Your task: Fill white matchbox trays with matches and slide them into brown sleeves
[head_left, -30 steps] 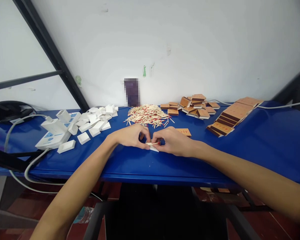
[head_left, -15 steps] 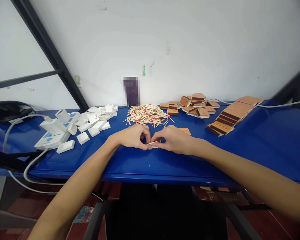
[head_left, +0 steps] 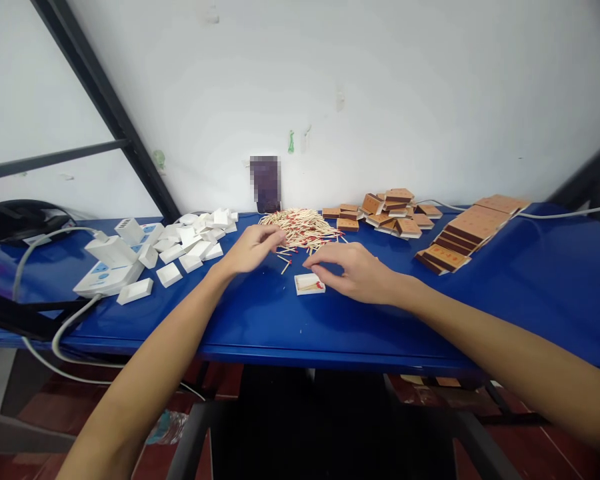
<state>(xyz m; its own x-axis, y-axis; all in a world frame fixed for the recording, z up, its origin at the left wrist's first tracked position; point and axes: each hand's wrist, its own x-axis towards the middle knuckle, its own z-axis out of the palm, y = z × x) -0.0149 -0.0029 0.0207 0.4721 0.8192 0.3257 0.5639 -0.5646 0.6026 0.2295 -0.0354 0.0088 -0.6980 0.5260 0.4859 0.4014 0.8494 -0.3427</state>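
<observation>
A small white matchbox tray (head_left: 300,291) lies on the blue table in front of me, with a few red-headed matches (head_left: 310,285) inside. My right hand (head_left: 353,272) hovers at the tray's right side, thumb and fingers apart and nothing visible between them. At the near left edge of the match pile (head_left: 305,227) is my left hand (head_left: 254,250), its thumb and fingertips close together. Whatever those fingertips may hold is hidden. Just right of them, some loose matches (head_left: 285,265) lie on the table.
White empty trays (head_left: 193,240) are heaped to the left, beside a power strip (head_left: 107,279) with plugs and cables. Orange-brown matchbox sleeves (head_left: 393,210) are piled at the back right. A row of flatter sleeves (head_left: 473,227) leans farther right. A blurred dark object (head_left: 266,183) stands against the wall.
Both hands have come away from the white tray, which now shows with matches in it. My left hand has moved up and left to the match pile; my right has opened slightly.
</observation>
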